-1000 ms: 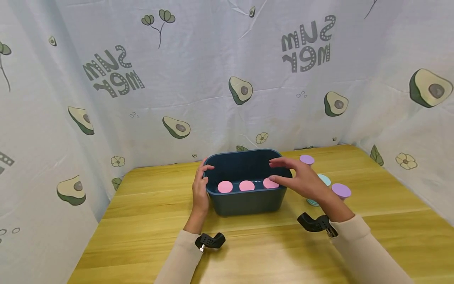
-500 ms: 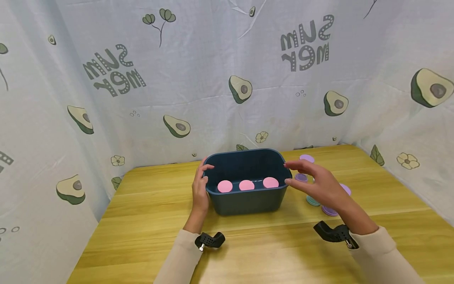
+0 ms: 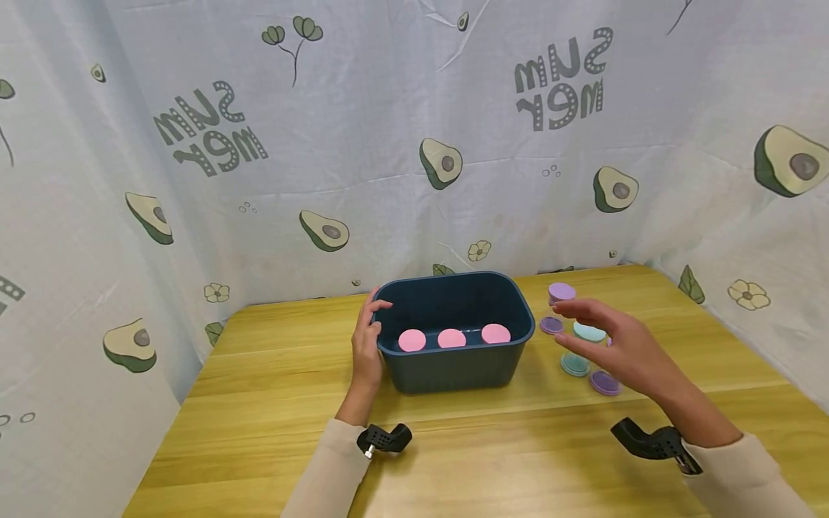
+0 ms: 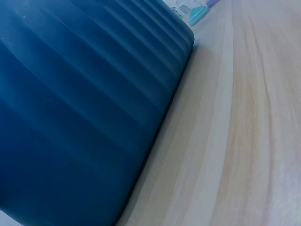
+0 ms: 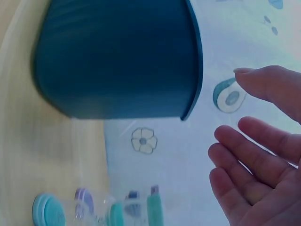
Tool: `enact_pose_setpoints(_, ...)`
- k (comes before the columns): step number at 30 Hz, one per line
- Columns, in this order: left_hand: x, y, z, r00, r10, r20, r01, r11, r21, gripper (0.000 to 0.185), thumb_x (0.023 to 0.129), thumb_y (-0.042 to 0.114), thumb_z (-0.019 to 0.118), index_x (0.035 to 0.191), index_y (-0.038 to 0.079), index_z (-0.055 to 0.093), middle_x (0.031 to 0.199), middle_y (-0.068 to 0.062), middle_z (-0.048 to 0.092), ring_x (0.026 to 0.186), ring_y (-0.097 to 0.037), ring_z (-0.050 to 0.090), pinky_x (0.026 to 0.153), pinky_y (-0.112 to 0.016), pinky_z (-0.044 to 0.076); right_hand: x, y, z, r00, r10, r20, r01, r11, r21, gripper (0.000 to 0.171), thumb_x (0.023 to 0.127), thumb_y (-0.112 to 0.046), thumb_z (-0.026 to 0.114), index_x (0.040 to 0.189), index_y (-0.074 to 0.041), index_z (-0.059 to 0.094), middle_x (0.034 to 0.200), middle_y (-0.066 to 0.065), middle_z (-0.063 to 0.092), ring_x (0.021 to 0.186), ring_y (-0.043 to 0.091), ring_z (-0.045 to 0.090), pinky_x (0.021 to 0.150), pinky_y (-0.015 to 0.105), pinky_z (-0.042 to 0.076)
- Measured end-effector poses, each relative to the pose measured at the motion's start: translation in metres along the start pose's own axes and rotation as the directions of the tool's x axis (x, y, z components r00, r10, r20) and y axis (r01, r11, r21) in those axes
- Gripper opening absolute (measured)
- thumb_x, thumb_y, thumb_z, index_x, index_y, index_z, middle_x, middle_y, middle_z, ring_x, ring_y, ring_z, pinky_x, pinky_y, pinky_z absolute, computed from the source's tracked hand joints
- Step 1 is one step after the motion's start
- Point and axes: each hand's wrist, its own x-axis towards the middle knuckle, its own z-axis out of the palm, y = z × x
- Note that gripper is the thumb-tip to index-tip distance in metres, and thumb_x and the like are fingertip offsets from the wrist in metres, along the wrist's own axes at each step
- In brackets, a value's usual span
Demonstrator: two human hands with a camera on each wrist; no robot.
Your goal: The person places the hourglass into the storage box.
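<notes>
A makeshift recording booth: avocado-print sheets (3 sides) enclosing a wooden table.

Cream long sleeves — a black camera mount at each wrist.
</notes>
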Motion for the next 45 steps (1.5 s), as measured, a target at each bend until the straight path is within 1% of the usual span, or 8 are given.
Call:
enact_pose_setpoints(5,0.001,0.000,0.002,1.000,-0.008,0.000,0.008,1.000,0.003,0.040,0.091,0.017,0.031,0.119,0.004,0.057,0.153,-0.005,0.036,0.143,-0.024,0.026,0.114,-0.059,0.011,-0.005,0.009,-0.009,0.998,0.055,0.008,-0.055,0.998,-0.037,0.045,0.088,-0.025,0.070,0.130,-0.017,0.058,0.128,0.007,0.060,0.112,0.021,0.055,0.083,0.009,0.040)
enact_pose_setpoints(7,0.002,-0.001,0.002,1.000,-0.009,0.000,0.009,1.000,0.002,0.040,0.091,0.017,0.031,0.119,0.004,0.057,0.153,-0.005,0.036,0.143,-0.025,0.026,0.114,-0.059,0.011,-0.006,0.013,-0.012,0.997,0.072,0.010,-0.071,0.996,-0.044,0.045,0.088,-0.026,0.069,0.131,-0.017,0.057,0.128,0.008,0.060,0.112,0.026,0.053,0.082,0.009,0.039)
enact_pose_setpoints(13,0.003,0.000,0.003,1.000,-0.019,-0.005,0.019,1.000,0.009,0.040,0.091,0.019,0.032,0.119,0.006,0.057,0.153,-0.003,0.036,0.143,-0.024,0.026,0.114,-0.059,0.012,-0.008,0.024,-0.018,0.996,0.089,0.001,-0.089,0.996,-0.013,0.046,0.088,-0.023,0.070,0.131,-0.014,0.057,0.127,0.009,0.061,0.108,-0.010,0.047,0.082,0.000,0.034)
enact_pose_setpoints(15,0.003,0.000,0.003,1.000,-0.024,-0.007,0.024,1.000,0.013,0.040,0.091,0.020,0.032,0.119,0.006,0.057,0.153,-0.002,0.036,0.143,-0.023,0.027,0.114,-0.059,0.012,-0.008,0.028,-0.020,0.995,0.097,-0.009,-0.097,0.995,-0.001,0.046,0.088,-0.022,0.070,0.131,-0.014,0.057,0.127,0.010,0.061,0.107,-0.018,0.043,0.082,-0.001,0.034)
enact_pose_setpoints(28,0.003,-0.002,0.005,1.000,-0.004,0.000,0.004,1.000,-0.010,0.040,0.092,0.016,0.031,0.119,0.004,0.057,0.153,-0.007,0.036,0.143,-0.025,0.026,0.114,-0.059,0.010,-0.013,0.054,-0.022,0.994,0.109,-0.017,-0.108,0.994,0.029,0.049,0.089,-0.018,0.069,0.133,-0.005,0.053,0.128,0.018,0.057,0.102,-0.021,0.045,0.081,0.002,0.039)
enact_pose_setpoints(35,0.004,-0.001,0.001,0.999,-0.029,0.017,0.029,1.000,-0.010,0.040,0.092,0.008,0.029,0.121,-0.002,0.055,0.154,-0.013,0.033,0.144,-0.029,0.023,0.114,-0.059,0.010,-0.015,0.061,-0.022,0.990,0.136,-0.023,-0.135,0.990,0.047,0.048,0.089,-0.018,0.068,0.132,-0.003,0.053,0.127,0.019,0.057,0.102,-0.019,0.046,0.083,0.000,0.037)
enact_pose_setpoints(39,0.004,0.013,-0.001,0.999,-0.039,0.030,0.039,0.999,-0.011,0.041,0.090,0.004,0.029,0.121,-0.007,0.054,0.153,-0.020,0.031,0.143,-0.036,0.023,0.113,-0.060,0.011,-0.016,0.063,-0.023,0.987,0.157,-0.018,-0.157,0.987,0.042,0.048,0.089,-0.021,0.068,0.132,-0.004,0.053,0.127,0.019,0.058,0.102,-0.020,0.045,0.082,0.000,0.037)
enact_pose_setpoints(45,0.002,0.039,-0.002,0.998,-0.057,0.038,0.057,0.998,0.001,0.039,0.090,0.004,0.031,0.119,-0.009,0.053,0.152,-0.023,0.032,0.142,-0.037,0.024,0.113,-0.061,0.013,-0.018,0.068,-0.024,0.983,0.183,0.016,-0.183,0.983,0.028,0.049,0.090,-0.025,0.067,0.132,-0.006,0.053,0.127,0.018,0.057,0.103,-0.019,0.045,0.080,0.001,0.039)
